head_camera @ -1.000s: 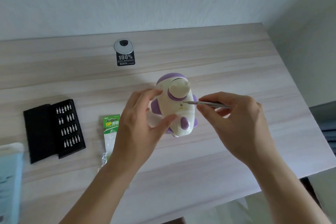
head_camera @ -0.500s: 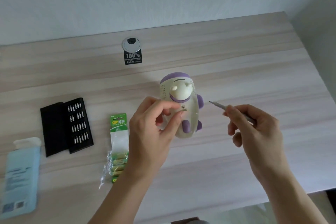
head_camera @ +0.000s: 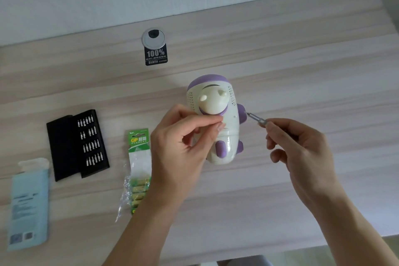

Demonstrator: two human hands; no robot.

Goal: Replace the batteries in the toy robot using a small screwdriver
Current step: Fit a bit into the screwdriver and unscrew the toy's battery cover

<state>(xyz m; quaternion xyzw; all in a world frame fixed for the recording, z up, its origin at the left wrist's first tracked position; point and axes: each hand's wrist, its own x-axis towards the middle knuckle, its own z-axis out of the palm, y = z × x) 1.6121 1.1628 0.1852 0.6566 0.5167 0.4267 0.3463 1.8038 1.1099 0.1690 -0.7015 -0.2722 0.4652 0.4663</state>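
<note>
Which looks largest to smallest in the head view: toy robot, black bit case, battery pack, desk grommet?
1-2. toy robot and black bit case: alike; the left hand hides part of the robot.
3. battery pack
4. desk grommet

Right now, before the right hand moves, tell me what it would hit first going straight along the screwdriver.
The right hand points the screwdriver up-left. Going straight on, its tip would first meet the purple arm of the toy robot, just ahead. Depth is unclear, so it might pass above.

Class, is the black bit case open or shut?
Open: the bit case lies unfolded on the desk, rows of bits exposed.
</note>
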